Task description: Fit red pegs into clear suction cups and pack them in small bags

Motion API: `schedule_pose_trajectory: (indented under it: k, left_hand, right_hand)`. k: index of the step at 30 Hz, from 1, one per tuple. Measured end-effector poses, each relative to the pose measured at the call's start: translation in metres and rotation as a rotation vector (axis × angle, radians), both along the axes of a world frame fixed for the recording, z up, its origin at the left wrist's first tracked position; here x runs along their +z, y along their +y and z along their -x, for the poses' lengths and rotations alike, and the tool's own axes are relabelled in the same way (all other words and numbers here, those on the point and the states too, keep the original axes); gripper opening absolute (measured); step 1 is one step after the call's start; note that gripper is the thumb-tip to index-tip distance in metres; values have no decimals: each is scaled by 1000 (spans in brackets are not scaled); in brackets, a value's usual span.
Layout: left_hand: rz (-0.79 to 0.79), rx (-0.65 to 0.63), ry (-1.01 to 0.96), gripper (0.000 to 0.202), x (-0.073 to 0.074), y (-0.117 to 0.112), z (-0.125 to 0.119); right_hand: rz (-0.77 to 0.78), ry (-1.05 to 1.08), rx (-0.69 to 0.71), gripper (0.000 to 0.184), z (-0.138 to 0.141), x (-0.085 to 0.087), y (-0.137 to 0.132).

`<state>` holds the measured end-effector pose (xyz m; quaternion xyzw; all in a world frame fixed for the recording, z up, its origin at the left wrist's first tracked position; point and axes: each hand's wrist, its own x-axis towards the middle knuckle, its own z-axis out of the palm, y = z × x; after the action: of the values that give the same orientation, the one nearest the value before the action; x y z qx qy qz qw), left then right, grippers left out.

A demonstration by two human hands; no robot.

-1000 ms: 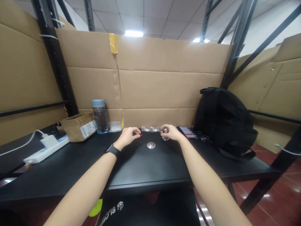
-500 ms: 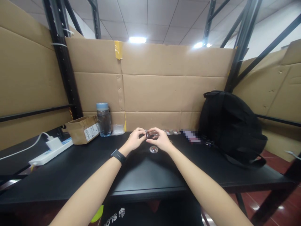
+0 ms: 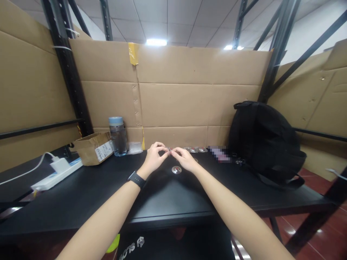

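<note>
My left hand (image 3: 154, 159), with a dark watch on the wrist, pinches a small thin disc (image 3: 170, 152) above the table. Fingers and thumb of my right hand (image 3: 185, 159) close on the same disc from the other side. Most of it is hidden by my fingertips, so its exact kind does not show. Just below my hands a shiny round metal piece with a red centre (image 3: 176, 169) lies on the black table (image 3: 173, 202). Similar round pieces (image 3: 202, 149) sit in a row at the back, partly behind my right hand.
At the back left stand an open cardboard box (image 3: 93, 148), a water bottle (image 3: 118, 137) and a clear plastic packet (image 3: 135, 147). A power strip (image 3: 58, 175) with a plugged-in charger lies farther left. A black backpack (image 3: 265, 144) fills the right side. Cardboard panels (image 3: 173, 104) wall off the back.
The held disc showed its dark round face before; now it appears edge-on and more covered. My right fingers have closed in from a wider spread. The view has shifted slightly.
</note>
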<state>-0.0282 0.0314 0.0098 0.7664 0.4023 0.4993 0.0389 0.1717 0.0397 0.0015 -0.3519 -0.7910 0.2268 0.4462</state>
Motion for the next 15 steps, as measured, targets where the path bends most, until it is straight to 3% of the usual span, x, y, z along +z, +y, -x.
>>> schedule_pose_trajectory:
  k: [8,15]
  left_hand:
    - [-13,-56,-54,29,3,-3,-1]
    - [111,-81,284,20,-7,-1,1]
  right_hand:
    - [-133,-56,-20,18,-1,0,1]
    - [-150,-82,-25,18,-1,-1,3]
